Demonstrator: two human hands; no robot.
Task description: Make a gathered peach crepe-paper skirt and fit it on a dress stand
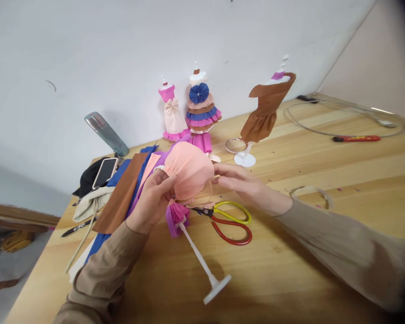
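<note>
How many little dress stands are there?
4: pink-topped one and layered one by the wall, brown one to their right, fourth one in the left hand.

No text, label, brand or number can be read; marks on the red tool (pixel 357 139) are too small.

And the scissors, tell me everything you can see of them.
The scissors lie unheld on the wooden table. Their two large loop handles, one yellow, one red, look plastic-coated and stand apart; the dark blades look metal. The red loop is nearer the camera. The blades point left, toward the pink cloth on the white stand; I can't tell whether their tips touch it.
</note>
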